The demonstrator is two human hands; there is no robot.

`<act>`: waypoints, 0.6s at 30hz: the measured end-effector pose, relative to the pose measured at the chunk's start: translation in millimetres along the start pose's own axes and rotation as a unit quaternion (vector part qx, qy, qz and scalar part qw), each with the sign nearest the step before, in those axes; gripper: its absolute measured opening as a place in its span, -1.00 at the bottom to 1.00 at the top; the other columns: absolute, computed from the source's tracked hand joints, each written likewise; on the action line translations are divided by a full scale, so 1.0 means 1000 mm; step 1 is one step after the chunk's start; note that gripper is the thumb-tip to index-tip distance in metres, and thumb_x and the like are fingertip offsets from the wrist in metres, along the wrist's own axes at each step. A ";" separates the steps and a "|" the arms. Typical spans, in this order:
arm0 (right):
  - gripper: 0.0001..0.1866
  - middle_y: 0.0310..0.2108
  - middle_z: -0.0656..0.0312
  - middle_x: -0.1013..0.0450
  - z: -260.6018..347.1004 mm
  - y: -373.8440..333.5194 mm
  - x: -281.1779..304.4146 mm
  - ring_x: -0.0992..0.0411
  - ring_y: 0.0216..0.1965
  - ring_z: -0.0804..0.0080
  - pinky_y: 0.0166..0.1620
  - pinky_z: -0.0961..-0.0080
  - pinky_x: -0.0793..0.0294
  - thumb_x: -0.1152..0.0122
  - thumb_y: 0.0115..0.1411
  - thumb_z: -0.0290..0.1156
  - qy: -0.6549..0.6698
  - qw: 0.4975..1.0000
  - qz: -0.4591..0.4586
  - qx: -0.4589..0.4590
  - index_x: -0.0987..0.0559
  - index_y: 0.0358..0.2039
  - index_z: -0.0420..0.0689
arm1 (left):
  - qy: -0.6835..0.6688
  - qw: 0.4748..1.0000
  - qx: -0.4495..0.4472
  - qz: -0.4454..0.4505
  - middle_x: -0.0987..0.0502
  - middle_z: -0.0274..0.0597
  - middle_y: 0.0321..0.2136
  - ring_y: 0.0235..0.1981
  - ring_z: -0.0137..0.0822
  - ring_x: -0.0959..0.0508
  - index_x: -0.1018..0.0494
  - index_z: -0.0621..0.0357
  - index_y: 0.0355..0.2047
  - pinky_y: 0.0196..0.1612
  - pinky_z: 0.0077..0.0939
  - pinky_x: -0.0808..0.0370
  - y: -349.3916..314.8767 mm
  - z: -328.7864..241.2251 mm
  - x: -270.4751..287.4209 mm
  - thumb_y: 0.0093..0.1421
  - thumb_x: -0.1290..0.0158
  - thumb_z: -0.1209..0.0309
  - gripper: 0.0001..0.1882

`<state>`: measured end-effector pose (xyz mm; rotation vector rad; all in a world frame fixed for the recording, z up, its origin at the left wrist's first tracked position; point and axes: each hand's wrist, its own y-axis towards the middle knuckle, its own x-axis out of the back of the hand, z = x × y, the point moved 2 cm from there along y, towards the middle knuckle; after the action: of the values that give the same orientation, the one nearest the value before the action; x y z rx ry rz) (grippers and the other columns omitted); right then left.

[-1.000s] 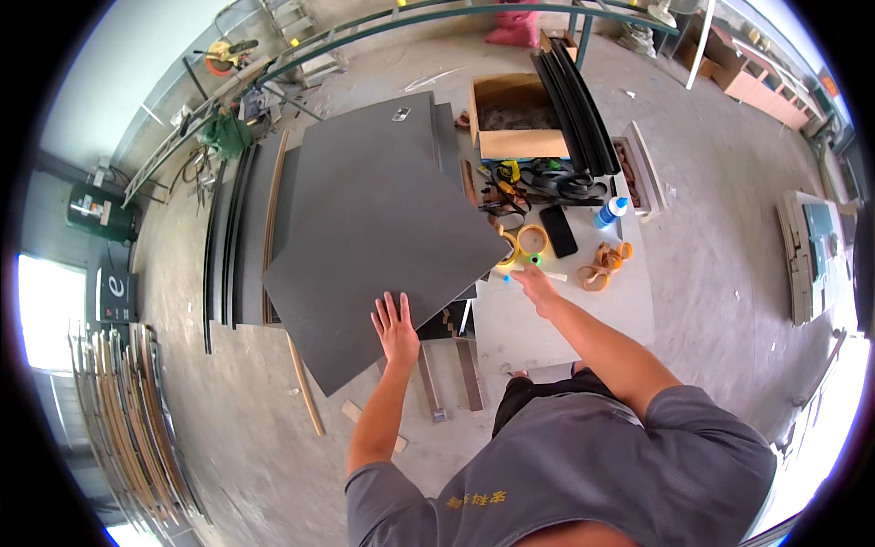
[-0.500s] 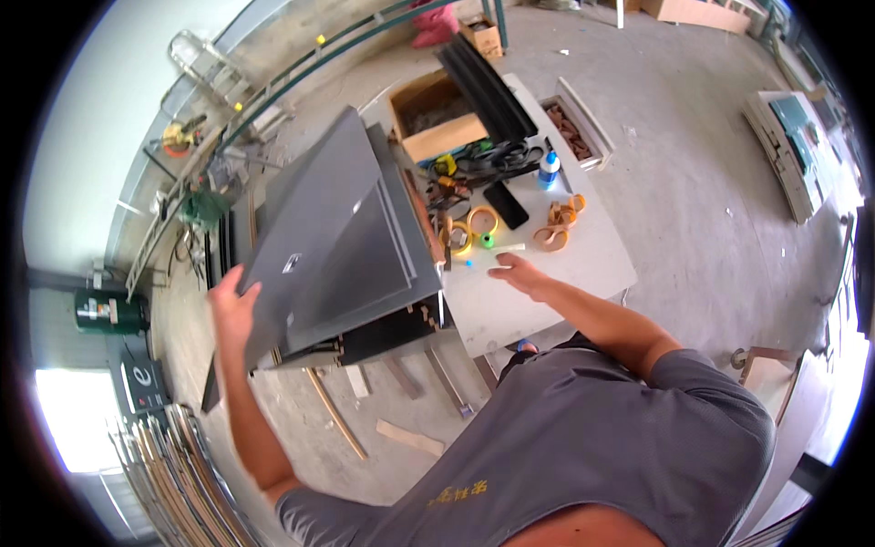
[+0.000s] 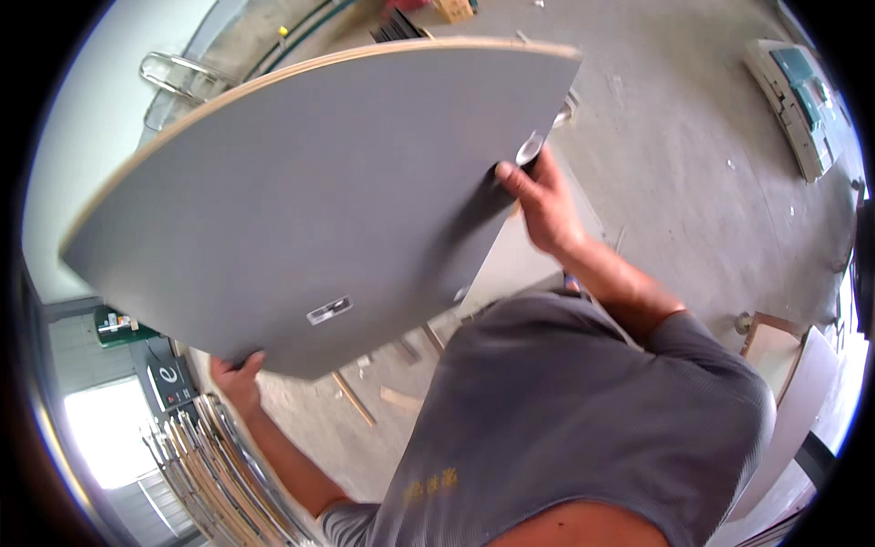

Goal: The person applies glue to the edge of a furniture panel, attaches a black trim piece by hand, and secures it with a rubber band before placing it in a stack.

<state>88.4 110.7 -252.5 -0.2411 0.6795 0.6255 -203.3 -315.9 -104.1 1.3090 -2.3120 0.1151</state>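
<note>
A large flat grey panel [image 3: 319, 182] with a pale wooden edge is held up tilted in front of me. It has a small rectangular metal fitting [image 3: 329, 310] near its lower part and a round pale fitting [image 3: 530, 149] by its right edge. My left hand [image 3: 239, 383] grips the lower left edge, thumb on the grey face. At the right edge, next to the round fitting, my right hand [image 3: 549, 205] is closed on the panel with its thumb on the face. The fingers behind the panel are hidden, as is most of what lies beyond it.
Part of a white table [image 3: 524, 255] shows past the panel's right edge. Wooden strips [image 3: 354, 399] lie on the floor below. Long thin lengths of material [image 3: 214, 456] stand at lower left. A green-and-white object [image 3: 793, 109] sits on the floor at far right.
The grey panel has been lifted and tilted up from its place left of the table, now covering the tools and box. Both hands, earlier open, have closed on its edges.
</note>
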 end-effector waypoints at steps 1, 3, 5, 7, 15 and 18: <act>-0.33 0.14 0.17 -0.36 0.020 -0.005 0.007 -0.32 0.16 0.38 0.24 0.36 -0.33 -0.39 0.26 -0.40 -0.024 1.000 0.010 0.016 -0.24 0.26 -0.23 | 0.014 0.999 0.034 0.000 -0.61 -0.16 -0.12 -0.09 -0.29 -0.60 -0.49 0.32 0.03 0.04 -0.40 -0.54 -0.010 0.016 -0.019 -0.14 -0.42 0.69 -0.35; -0.36 0.11 0.18 -0.37 0.056 0.001 0.022 -0.33 0.14 0.42 0.21 0.40 -0.36 -0.40 0.25 -0.43 -0.063 0.995 0.035 0.072 -0.26 0.23 -0.25 | 0.078 0.995 0.068 0.004 -0.61 -0.19 -0.17 -0.14 -0.32 -0.60 -0.51 0.33 -0.02 -0.02 -0.42 -0.57 -0.024 0.040 -0.067 -0.19 -0.43 0.75 -0.36; -0.36 0.09 0.18 -0.38 0.077 0.003 0.035 -0.34 0.12 0.43 0.19 0.42 -0.37 -0.41 0.25 -0.45 -0.088 0.985 0.060 0.132 -0.27 0.22 -0.25 | 0.012 1.000 0.009 -0.016 -0.60 -0.21 -0.21 -0.20 -0.33 -0.59 -0.53 0.33 -0.10 -0.03 -0.44 -0.58 -0.037 0.055 -0.117 -0.18 -0.42 0.77 -0.44; -0.36 0.07 0.19 -0.39 0.089 0.012 0.051 -0.35 0.11 0.44 0.20 0.42 -0.37 -0.42 0.24 -0.46 -0.131 0.981 0.062 0.128 -0.28 0.22 -0.26 | 0.001 1.000 0.006 -0.010 -0.58 -0.20 -0.21 -0.17 -0.34 -0.58 -0.53 0.33 -0.13 -0.06 -0.44 -0.58 -0.037 0.070 -0.159 -0.15 -0.40 0.76 -0.48; -0.35 0.11 0.13 -0.40 0.096 0.006 0.101 -0.31 0.16 0.42 0.26 0.37 -0.29 -0.26 0.36 -0.34 -0.203 0.965 0.124 0.110 -0.22 0.32 -0.32 | 0.046 0.996 0.074 0.003 -0.55 -0.15 -0.10 -0.02 -0.27 -0.52 -0.48 0.30 0.01 0.07 -0.38 -0.52 -0.022 0.121 -0.210 -0.12 -0.41 0.72 -0.38; -0.36 0.10 0.06 -0.42 0.091 0.037 0.143 -0.33 0.18 0.32 0.26 0.31 -0.27 0.15 0.50 0.00 -0.036 0.974 0.220 0.024 -0.33 0.26 -0.36 | -0.029 0.996 0.072 -0.039 -0.51 -0.13 -0.03 0.09 -0.27 -0.47 -0.32 0.24 0.23 0.16 -0.32 -0.49 -0.029 0.093 -0.193 0.02 -0.39 0.52 -0.25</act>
<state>198.9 242.3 -276.8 -0.0184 0.6825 1.0355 -130.7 -207.8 -276.1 1.4907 -2.3335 0.2232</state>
